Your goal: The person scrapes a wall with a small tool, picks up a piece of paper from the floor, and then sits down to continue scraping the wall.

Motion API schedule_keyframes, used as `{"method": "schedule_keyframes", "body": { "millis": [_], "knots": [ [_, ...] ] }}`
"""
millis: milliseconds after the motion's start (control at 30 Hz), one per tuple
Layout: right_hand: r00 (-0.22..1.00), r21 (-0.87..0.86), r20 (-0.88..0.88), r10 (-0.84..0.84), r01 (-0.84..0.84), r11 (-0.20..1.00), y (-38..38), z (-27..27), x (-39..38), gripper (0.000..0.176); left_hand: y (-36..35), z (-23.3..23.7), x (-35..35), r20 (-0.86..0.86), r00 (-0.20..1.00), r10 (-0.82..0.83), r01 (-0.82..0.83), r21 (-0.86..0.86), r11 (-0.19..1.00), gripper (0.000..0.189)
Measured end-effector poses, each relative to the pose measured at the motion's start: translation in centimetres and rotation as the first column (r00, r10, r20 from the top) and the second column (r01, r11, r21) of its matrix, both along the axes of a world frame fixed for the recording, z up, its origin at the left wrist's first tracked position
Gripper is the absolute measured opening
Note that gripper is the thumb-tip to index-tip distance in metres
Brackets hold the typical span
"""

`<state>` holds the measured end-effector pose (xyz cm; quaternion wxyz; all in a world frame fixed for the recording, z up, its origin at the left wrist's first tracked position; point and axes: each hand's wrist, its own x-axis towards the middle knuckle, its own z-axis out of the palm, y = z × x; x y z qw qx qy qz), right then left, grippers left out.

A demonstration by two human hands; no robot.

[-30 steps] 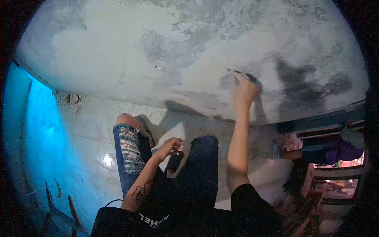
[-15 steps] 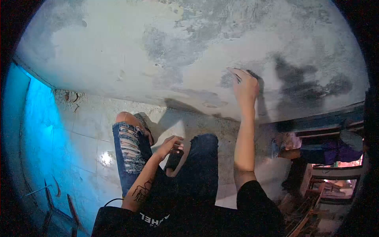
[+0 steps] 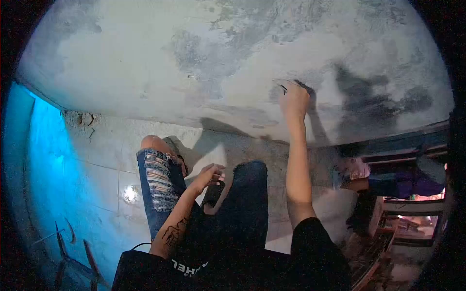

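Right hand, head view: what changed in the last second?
The right hand sits slightly farther left and up in the picture; its elbow swung right. The view itself shifted a little too. No grip visibly taken or released; the dark sliver at its fingers is unclear. Unchanged: right fingertips at the wall, left hand loosely curled near the knees.

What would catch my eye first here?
The right hand stands out, raised at the patchy grey-white wall just right of centre. Vivid blue light glows along the left edge, and ripped jeans show lower down, near the left hand.
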<state>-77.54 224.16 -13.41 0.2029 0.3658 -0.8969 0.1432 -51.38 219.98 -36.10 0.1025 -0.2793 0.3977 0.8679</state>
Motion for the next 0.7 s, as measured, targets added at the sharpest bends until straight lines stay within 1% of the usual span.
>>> {"method": "schedule_keyframes", "body": {
  "millis": [67,100,167,200,233,300,333,367,433,467,500,567,600,633,700],
  "knots": [
    [0.998,-0.021,0.029,0.061,-0.061,0.998,0.0,0.2,0.1,0.019,-0.2,0.2,-0.3,0.021,0.999,-0.025,0.025,0.002,1.0,0.039],
    [0.998,-0.02,0.028,0.062,-0.061,0.998,0.3,0.7,0.4,0.019,-0.2,0.4,-0.2,0.02,0.999,-0.025,0.025,0.003,1.0,0.039],
    [0.996,-0.222,0.04,0.081,-0.07,0.972,1.2,2.4,1.1,0.019,-0.5,1.0,-0.3,0.015,1.0,0.011,-0.01,-0.006,1.0,0.038],
    [0.993,-0.261,0.086,0.081,-0.056,0.964,1.3,2.7,1.5,0.02,-0.5,1.1,-0.3,0.015,1.0,0.011,-0.011,-0.005,1.0,0.038],
    [0.993,-0.261,0.087,0.081,-0.056,0.964,0.8,1.8,1.1,0.02,-0.5,1.2,-0.3,0.023,1.0,0.014,-0.015,0.004,1.0,0.038],
    [0.998,-0.034,0.01,0.056,-0.055,0.998,-0.7,-0.3,0.4,0.021,-0.4,1.3,-0.3,0.031,0.999,0.015,-0.015,0.01,1.0,0.037],
    [1.0,0.022,-0.02,0.01,-0.01,1.0,-0.7,-0.4,0.7,0.021,-0.2,1.2,-0.2,0.025,1.0,0.004,-0.005,0.027,1.0,0.037],
    [1.0,0.017,-0.024,0.011,-0.011,1.0,-0.6,-0.1,0.6,0.021,-0.4,1.2,-0.4,0.013,1.0,0.0,0.0,0.041,0.999,0.037],
    [0.999,0.02,0.046,0.015,-0.016,1.0,0.4,0.4,0.3,0.02,-0.3,1.2,-0.3,0.027,1.0,0.003,-0.004,0.038,0.999,0.037],
    [0.996,-0.113,0.047,0.072,-0.066,0.991,0.8,1.1,0.5,0.02,-0.5,1.3,-0.5,0.035,0.999,0.012,-0.013,0.034,0.999,0.037],
    [0.996,-0.108,0.047,0.076,-0.07,0.992,1.1,1.6,0.9,0.02,-0.4,1.4,-0.5,0.036,0.999,0.016,-0.017,0.039,0.999,0.037],
    [0.997,-0.202,0.05,0.066,-0.055,0.978,1.3,2.1,1.3,0.02,-0.5,1.7,-0.3,0.018,0.998,0.062,-0.062,0.039,0.997,0.037],
    [0.998,-0.149,0.032,0.046,-0.041,0.988,0.7,1.8,1.6,0.02,-0.5,1.7,-0.3,0.018,0.998,0.062,-0.063,0.037,0.997,0.037],
    [0.998,-0.152,0.032,0.045,-0.04,0.988,0.6,1.0,1.2,0.02,-0.4,1.6,-0.3,0.014,0.999,0.048,-0.048,0.037,0.998,0.037],
    [0.997,-0.005,-0.032,0.068,-0.069,0.998,-0.1,0.0,0.5,0.02,-0.7,1.7,-0.3,0.004,0.999,0.034,-0.034,0.025,0.999,0.037]
  ]
}}
